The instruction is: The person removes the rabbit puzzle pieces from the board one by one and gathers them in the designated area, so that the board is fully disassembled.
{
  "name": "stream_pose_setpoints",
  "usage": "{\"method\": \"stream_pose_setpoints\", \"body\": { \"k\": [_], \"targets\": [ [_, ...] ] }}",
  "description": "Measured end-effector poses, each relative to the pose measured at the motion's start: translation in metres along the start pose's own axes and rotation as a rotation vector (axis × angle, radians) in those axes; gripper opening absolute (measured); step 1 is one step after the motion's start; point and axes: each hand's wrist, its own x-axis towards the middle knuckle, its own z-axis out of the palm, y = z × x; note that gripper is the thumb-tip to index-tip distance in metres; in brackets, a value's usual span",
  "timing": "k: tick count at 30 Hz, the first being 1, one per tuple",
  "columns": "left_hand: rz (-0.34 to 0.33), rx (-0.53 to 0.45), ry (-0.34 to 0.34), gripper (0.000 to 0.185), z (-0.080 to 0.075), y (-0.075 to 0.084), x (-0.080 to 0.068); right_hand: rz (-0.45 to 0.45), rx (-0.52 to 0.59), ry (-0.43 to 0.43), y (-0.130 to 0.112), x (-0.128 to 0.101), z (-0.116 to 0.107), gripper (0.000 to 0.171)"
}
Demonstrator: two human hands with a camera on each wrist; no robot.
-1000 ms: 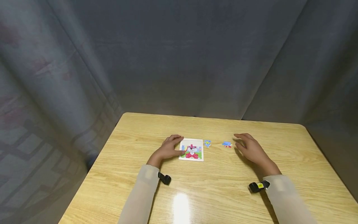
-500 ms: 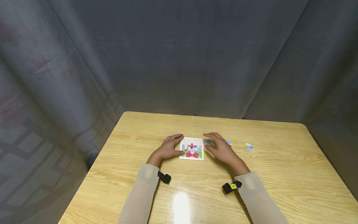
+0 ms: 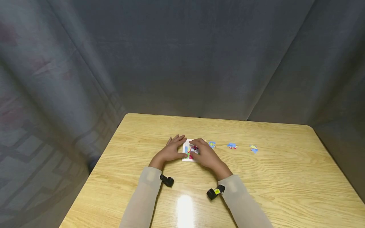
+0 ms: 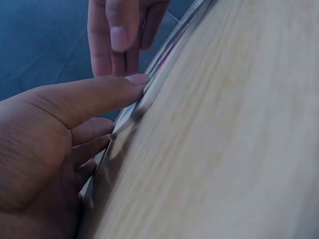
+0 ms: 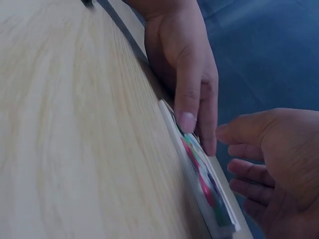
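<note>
A small white-framed picture puzzle board point(image 3: 187, 143) lies on the table, showing a cartoon animal in red; its upper strip is bare white. My left hand point(image 3: 171, 151) rests at its left side, thumb on the frame and fingers along the edge, straight. Over the right part of the board my right hand point(image 3: 206, 154) hovers, thumb and fingers apart and loosely bent, covering much of the picture. Nothing shows between its fingers in the right wrist view. Beside the board lies a blue puzzle piece with a yellow figure point(image 3: 212, 144).
Two more puzzle pieces lie farther right: a blue and red piece point(image 3: 232, 145) and a yellow and blue piece point(image 3: 253, 148). The wooden table point(image 3: 285, 171) ends at a grey curtain point(image 3: 182, 63) behind. Black straps with small cameras sit on both wrists.
My right hand has moved left from beside the far pieces, past the nearest one, to over the board. The three loose pieces stay on the table. My left hand has hardly moved.
</note>
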Motion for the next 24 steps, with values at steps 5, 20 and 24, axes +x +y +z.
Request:
{"method": "stream_pose_setpoints", "body": {
  "k": [5, 20, 24],
  "targets": [
    [0.017, 0.011, -0.013, 0.086, 0.001, 0.000, 0.000, -0.003, -0.026, 0.009, -0.002, 0.001, 0.007, 0.044],
    [0.020, 0.022, -0.007, 0.085, -0.002, 0.000, -0.002, -0.029, -0.079, 0.043, 0.003, 0.005, 0.013, 0.033],
    [0.013, 0.026, -0.009, 0.085, -0.002, 0.000, -0.001, -0.058, -0.075, 0.069, 0.007, 0.005, 0.014, 0.032]
  ]
}}
